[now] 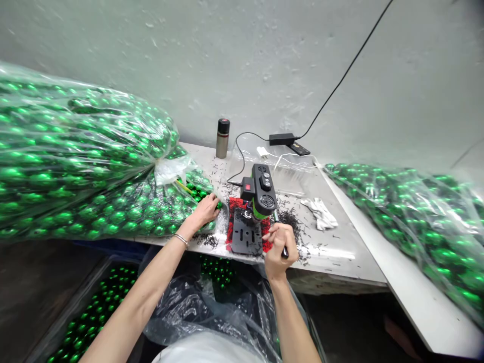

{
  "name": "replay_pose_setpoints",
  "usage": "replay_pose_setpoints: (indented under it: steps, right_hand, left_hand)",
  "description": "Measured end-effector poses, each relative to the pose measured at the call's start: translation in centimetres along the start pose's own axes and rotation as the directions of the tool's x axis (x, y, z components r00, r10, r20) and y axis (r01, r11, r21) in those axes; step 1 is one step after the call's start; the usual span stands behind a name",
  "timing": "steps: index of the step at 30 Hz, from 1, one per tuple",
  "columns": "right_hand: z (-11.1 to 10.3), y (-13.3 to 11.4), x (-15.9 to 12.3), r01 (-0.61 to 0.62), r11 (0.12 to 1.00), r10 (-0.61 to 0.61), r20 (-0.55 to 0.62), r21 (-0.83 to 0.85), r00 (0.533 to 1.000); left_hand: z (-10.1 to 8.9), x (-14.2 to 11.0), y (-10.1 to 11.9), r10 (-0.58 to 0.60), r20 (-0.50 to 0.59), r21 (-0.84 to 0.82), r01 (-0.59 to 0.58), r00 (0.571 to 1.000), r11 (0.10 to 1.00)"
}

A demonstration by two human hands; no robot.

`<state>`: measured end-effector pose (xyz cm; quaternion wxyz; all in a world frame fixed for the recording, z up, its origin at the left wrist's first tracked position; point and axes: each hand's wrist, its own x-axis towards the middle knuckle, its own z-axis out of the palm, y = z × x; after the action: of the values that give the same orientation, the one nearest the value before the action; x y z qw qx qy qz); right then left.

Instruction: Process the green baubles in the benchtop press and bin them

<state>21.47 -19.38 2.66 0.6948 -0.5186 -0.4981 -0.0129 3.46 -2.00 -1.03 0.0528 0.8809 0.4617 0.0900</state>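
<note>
A small black and green bench drill [259, 194] stands on a black slotted base plate [246, 234] over a red mat near the table's front edge. My right hand [279, 248] is closed round the drill's black lever handle [284, 252] at its right side. My left hand [204, 210] reaches into the open mouth of a clear plastic bag of shiny green balls [75, 166], fingers curled on a green ball [218, 205]. A thin bracelet sits on that wrist.
A second bag of green balls [416, 217] lies on a white shelf at right. A metal flask [222, 138], a power adapter [282, 139], white gloves [320, 213] and dark shavings are on the table [340, 252]. Below, a bin [94, 312] and bag hold more balls.
</note>
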Motion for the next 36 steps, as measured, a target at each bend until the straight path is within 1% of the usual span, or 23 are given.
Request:
replay_pose_setpoints:
  steps: [3, 7, 13, 15, 16, 17, 18, 19, 20, 21, 22, 23, 25, 26, 27, 28, 29, 30, 31, 32, 33, 35, 36]
  right_hand:
    - [0.0, 0.2, -0.1, 0.004, 1.000, -0.004, 0.006, 0.009, 1.000]
    - [-0.1, 0.5, -0.2, 0.006, 1.000, -0.006, 0.026, 0.009, 1.000]
    - [-0.1, 0.4, -0.2, 0.007, 1.000, -0.007, 0.029, 0.022, 1.000]
    - [-0.1, 0.3, -0.2, 0.007, 1.000, -0.008, 0.031, 0.020, 0.999]
    - [-0.1, 0.3, -0.1, 0.012, 1.000, -0.012, 0.033, 0.021, 0.999]
    - [-0.2, 0.3, -0.1, 0.018, 1.000, -0.018, 0.034, 0.023, 0.999]
    - [-0.2, 0.3, -0.1, 0.025, 0.999, -0.026, 0.035, 0.026, 0.999]
    - [-0.2, 0.3, -0.1, 0.033, 0.999, -0.034, 0.037, 0.028, 0.999]
    - [-0.2, 0.3, -0.1, 0.038, 0.999, -0.039, 0.041, 0.028, 0.998]
    - [-0.2, 0.3, -0.1, 0.039, 0.999, -0.041, 0.043, 0.026, 0.998]
    - [-0.2, 0.3, -0.1, 0.038, 0.999, -0.039, 0.041, 0.021, 0.998]
    - [-0.2, 0.3, -0.2, 0.033, 0.999, -0.033, 0.038, 0.016, 0.999]
    - [-0.1, 0.3, -0.2, 0.016, 1.000, -0.017, 0.029, 0.009, 0.999]
    - [-0.1, 0.3, -0.2, 0.009, 1.000, -0.010, 0.026, 0.008, 1.000]
    - [-0.1, 0.2, -0.2, 0.005, 1.000, -0.005, 0.028, 0.009, 1.000]
    - [-0.2, 0.1, -0.1, 0.000, 1.000, -0.001, 0.034, 0.012, 0.999]
    - [-0.2, -0.1, 0.0, -0.003, 1.000, 0.003, 0.041, 0.013, 0.999]
    - [-0.2, -0.3, 0.2, -0.007, 1.000, 0.006, 0.049, 0.015, 0.999]
    - [-0.3, -0.6, 0.5, -0.009, 1.000, 0.008, 0.056, 0.016, 0.998]
    - [-0.3, -0.9, 0.8, -0.010, 1.000, 0.009, 0.061, 0.016, 0.998]
    - [-0.3, -1.2, 1.1, -0.011, 1.000, 0.010, 0.066, 0.015, 0.998]
    - [-0.4, -1.9, 1.8, -0.011, 1.000, 0.010, 0.074, 0.012, 0.997]
    - [-0.4, -2.1, 2.1, -0.011, 1.000, 0.010, 0.079, 0.011, 0.997]
  left_hand:
    - [0.1, 0.4, 0.0, 0.001, 0.022, 0.027, -0.002, 1.000, 1.000]
    - [0.1, 0.8, 0.3, 0.031, 0.015, 0.052, -0.031, 0.999, 0.998]
    - [-0.4, 0.6, 0.6, 0.066, 0.028, 0.066, -0.068, 0.997, 0.996]
    - [-0.7, 0.3, 0.5, 0.050, 0.002, 0.016, -0.050, 0.999, 0.999]
    - [-0.9, 0.0, 0.4, 0.018, -0.026, -0.052, -0.019, 1.000, 0.998]
    - [-1.0, -0.2, 0.5, -0.034, -0.058, -0.158, 0.024, 0.998, 0.987]
    - [-1.1, -0.6, 0.5, -0.103, -0.089, -0.301, 0.072, 0.991, 0.951]
    - [-1.3, -1.0, 0.7, -0.182, -0.105, -0.468, 0.113, 0.978, 0.876]
    - [-1.3, -1.4, 0.9, -0.252, -0.097, -0.633, 0.136, 0.963, 0.762]
    - [-1.4, -1.8, 1.3, -0.300, -0.067, -0.776, 0.139, 0.952, 0.615]
    - [-1.4, -2.3, 1.8, -0.324, -0.024, -0.886, 0.130, 0.946, 0.446]
    - [-1.3, -2.8, 2.4, -0.328, 0.023, -0.956, 0.117, 0.945, 0.270]
    - [-1.0, -3.7, 3.9, -0.303, 0.114, -0.993, 0.104, 0.946, -0.049]
    - [-0.7, -4.0, 4.7, -0.293, 0.154, -0.979, 0.105, 0.944, -0.176]
    - [-0.4, -4.4, 5.5, -0.287, 0.192, -0.954, 0.110, 0.938, -0.279]
    - [-0.1, -4.7, 6.2, -0.283, 0.227, -0.928, 0.119, 0.932, -0.354]
    - [0.3, -4.9, 6.9, -0.277, 0.256, -0.907, 0.131, 0.926, -0.401]
    - [0.8, -5.1, 7.5, -0.276, 0.277, -0.896, 0.144, 0.920, -0.420]
    - [1.2, -5.3, 8.0, -0.285, 0.291, -0.897, 0.156, 0.913, -0.413]
    - [1.7, -5.4, 8.5, -0.304, 0.297, -0.909, 0.170, 0.905, -0.381]
    - [2.1, -5.5, 8.8, -0.330, 0.295, -0.927, 0.184, 0.897, -0.328]
    - [3.0, -5.5, 9.4, -0.379, 0.270, -0.959, 0.210, 0.885, -0.192]
    - [3.4, -5.5, 9.6, -0.390, 0.251, -0.968, 0.218, 0.886, -0.128]
